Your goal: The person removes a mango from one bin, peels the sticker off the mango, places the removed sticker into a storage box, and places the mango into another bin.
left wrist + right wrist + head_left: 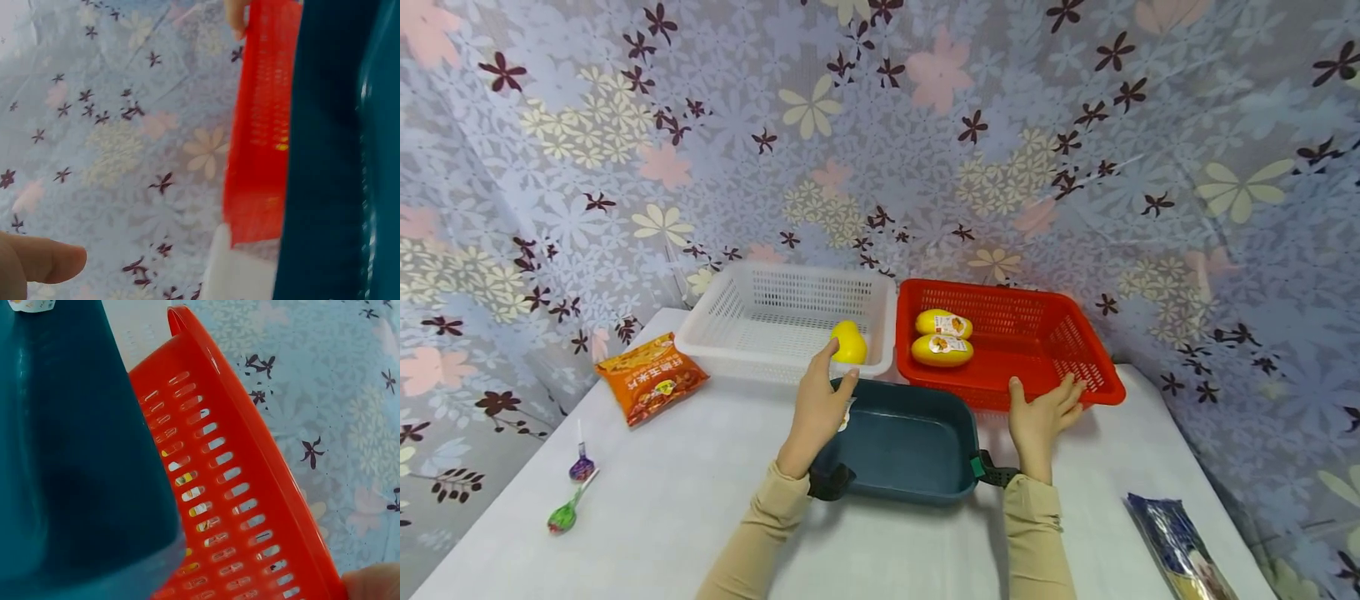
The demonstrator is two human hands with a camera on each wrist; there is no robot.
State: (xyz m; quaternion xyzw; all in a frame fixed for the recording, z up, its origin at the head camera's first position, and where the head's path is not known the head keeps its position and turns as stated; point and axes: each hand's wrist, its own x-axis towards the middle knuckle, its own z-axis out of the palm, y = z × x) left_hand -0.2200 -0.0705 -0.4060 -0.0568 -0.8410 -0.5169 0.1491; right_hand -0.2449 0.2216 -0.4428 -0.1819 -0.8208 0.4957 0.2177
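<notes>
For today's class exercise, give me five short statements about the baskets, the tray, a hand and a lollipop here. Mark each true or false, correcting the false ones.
1. Two labelled yellow items lie in the red basket. True.
2. The red basket stands left of the white one. False: in the head view, it stands right of the white basket.
3. The teal tray is in front of the two baskets. True.
4. The tray holds the green sweet. False: that green lollipop lies on the table.
5. The right hand is at the red basket's front rim. True.
</notes>
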